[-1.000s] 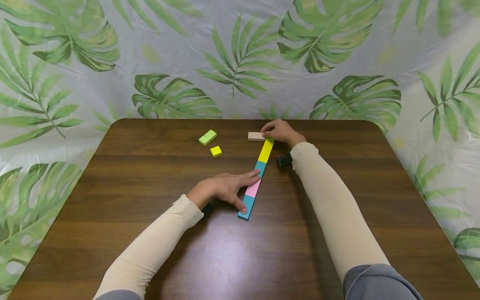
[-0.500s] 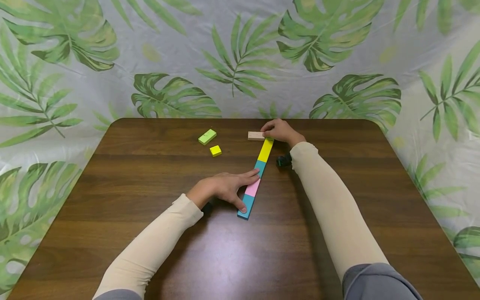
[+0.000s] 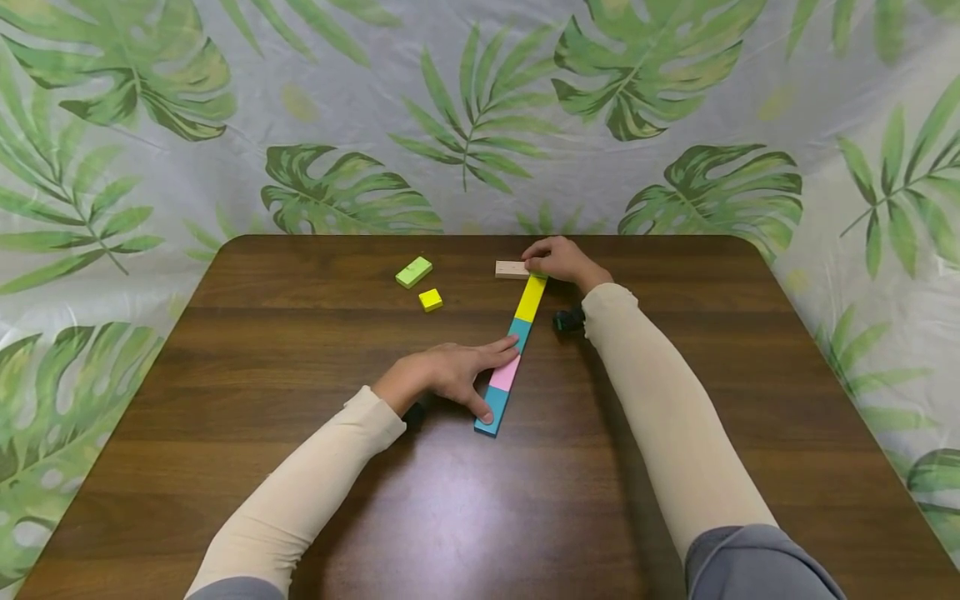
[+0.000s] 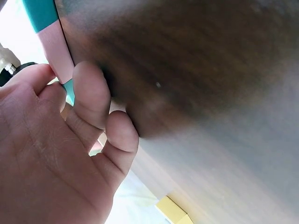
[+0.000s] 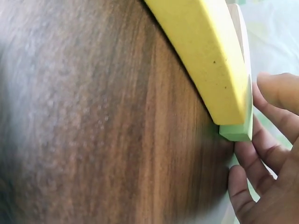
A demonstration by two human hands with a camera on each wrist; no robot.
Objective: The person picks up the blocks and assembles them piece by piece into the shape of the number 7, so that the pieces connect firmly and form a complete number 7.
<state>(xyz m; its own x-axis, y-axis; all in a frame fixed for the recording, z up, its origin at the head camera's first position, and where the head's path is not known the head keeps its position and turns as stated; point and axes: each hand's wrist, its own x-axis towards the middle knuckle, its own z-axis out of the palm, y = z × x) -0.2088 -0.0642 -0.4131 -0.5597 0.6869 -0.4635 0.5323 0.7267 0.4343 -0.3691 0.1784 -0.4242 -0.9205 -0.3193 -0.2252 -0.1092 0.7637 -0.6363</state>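
Small flat blocks lie end to end in a slanted row: near blue block, pink block, far blue block, yellow block. My left hand rests on the row, thumb on the near blue block and fingertips by the far blue and pink ones. In the left wrist view, its fingers stand along the pink block's edge. At the far end, my right hand grips around the end of a pale green block, partly hidden behind the yellow one. A bare wood block adjoins its left side.
A lime green block and a small yellow block lie apart on the left of the brown wooden table. A leaf-patterned cloth hangs behind the table's back edge.
Both hands and the blocks keep their places. Only a very slight upward shift of the whole head view shows.
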